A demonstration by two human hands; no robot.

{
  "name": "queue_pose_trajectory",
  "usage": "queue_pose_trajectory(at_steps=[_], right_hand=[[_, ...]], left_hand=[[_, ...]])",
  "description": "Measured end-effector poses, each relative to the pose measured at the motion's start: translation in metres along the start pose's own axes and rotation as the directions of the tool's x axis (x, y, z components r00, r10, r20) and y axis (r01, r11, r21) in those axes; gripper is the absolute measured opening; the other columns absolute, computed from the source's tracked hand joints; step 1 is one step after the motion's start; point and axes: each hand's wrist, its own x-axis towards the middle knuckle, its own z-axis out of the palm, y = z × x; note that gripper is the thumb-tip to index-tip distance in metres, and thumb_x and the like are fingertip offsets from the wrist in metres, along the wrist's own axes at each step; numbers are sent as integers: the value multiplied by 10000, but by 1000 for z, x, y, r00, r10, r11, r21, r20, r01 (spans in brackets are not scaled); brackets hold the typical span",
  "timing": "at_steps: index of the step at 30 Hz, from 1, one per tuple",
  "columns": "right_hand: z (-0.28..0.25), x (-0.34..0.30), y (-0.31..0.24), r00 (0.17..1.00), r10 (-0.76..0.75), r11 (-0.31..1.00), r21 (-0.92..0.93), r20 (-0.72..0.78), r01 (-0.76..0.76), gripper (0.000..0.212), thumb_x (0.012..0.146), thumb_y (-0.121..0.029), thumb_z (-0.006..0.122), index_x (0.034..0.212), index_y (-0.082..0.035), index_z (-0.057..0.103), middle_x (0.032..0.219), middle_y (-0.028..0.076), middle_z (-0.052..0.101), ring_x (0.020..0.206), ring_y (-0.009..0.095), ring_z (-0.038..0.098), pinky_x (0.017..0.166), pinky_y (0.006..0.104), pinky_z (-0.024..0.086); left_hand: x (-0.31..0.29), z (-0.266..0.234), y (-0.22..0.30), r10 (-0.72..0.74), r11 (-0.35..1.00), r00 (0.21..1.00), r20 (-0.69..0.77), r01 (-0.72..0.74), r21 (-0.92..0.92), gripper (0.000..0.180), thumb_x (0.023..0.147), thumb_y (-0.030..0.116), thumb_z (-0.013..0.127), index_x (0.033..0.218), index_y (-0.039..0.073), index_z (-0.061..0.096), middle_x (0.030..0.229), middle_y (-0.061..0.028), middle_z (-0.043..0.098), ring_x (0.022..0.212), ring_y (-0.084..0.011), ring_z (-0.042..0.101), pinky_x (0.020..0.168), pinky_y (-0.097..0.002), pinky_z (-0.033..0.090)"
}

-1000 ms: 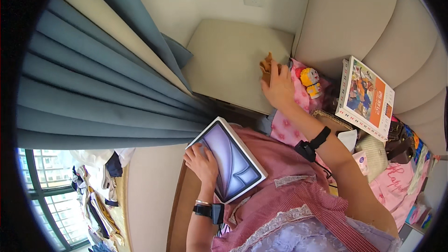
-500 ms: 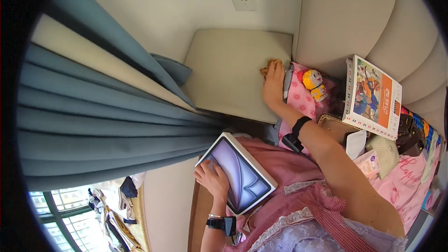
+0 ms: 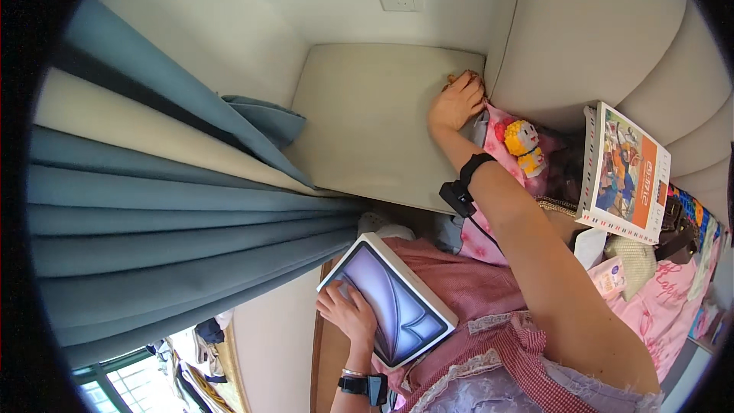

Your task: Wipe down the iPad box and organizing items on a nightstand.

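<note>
My right hand [image 3: 457, 101] presses a bunched brown cloth [image 3: 451, 79] onto the beige top of a bedside cabinet [image 3: 375, 115], near its far right corner. Most of the cloth is hidden under the fingers. On my lap a white tablet box [image 3: 399, 304] with a purple and blue picture lies tilted. My left hand [image 3: 348, 310] grips its left side, the fingers bent and laid over the lid near the edge. A black band with a small device is strapped to each wrist.
Blue curtains [image 3: 191, 237] hang on the left, against the cabinet. To the right, the bed holds a yellow block figure [image 3: 523, 145], a boxed set with an orange cover [image 3: 627, 172] and a beige pouch [image 3: 633, 260]. A padded headboard [image 3: 589, 30] rises behind them.
My right hand has moved away from me and slightly right across the cabinet top with the cloth, toward the far corner. My left hand stays on the tablet box. The view has shifted slightly.
</note>
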Motion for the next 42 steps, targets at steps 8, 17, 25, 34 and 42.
queue_pose_trajectory(at_steps=[8, 17, 25, 34, 42], right_hand=[[45, 53, 1, 994, -41, 997, 74, 100, 34, 515, 928, -231, 575, 1378, 3, 486, 1447, 189, 479, 1381, 339, 403, 1115, 507, 325], [48, 46, -21, 986, -154, 985, -62, 67, 158, 442, 902, -229, 566, 1281, -5, 526, 1281, 164, 567, 1228, 336, 501, 1048, 486, 368], [60, 23, -81, 905, -422, 904, 99, 50, 416, 387, 900, -180, 561, 1238, 5, 521, 1239, 158, 554, 1196, 317, 502, 1019, 462, 360], [75, 2, -152, 796, -598, 764, 368, 95, 530, 475, 802, -126, 658, 1243, -19, 517, 1260, 161, 548, 1230, 335, 490, 1059, 470, 351], [101, -7, -217, 565, -825, 401, 703, -1, 587, 467, 822, -121, 618, 1271, -38, 518, 1316, 154, 552, 1263, 333, 485, 1076, 465, 357]], left_hand=[[2, 3, -7, -13, 1000, 1000, 29, 12, 14, 215, 907, 113, 544, 1092, 5, 556, 1122, -218, 499, 1080, -408, 448, 971, -527, 345], [11, 1, 1, -54, 999, 996, 70, 54, -4, 222, 899, 122, 552, 1095, 17, 552, 1130, -216, 495, 1094, -403, 441, 975, -520, 336], [17, 5, -2, -52, 998, 993, 108, 56, -32, 263, 873, 146, 577, 1108, 29, 565, 1195, -223, 497, 1114, -400, 426, 962, -515, 323], [28, 9, 6, -9, 999, 992, 123, 15, -49, 269, 849, 135, 589, 1098, 35, 568, 1185, -218, 497, 1099, -407, 425, 960, -524, 323], [29, 13, 2, -33, 994, 990, 140, 46, -94, 302, 824, 170, 623, 1099, 57, 576, 1161, -212, 493, 1091, -406, 426, 965, -538, 319]])
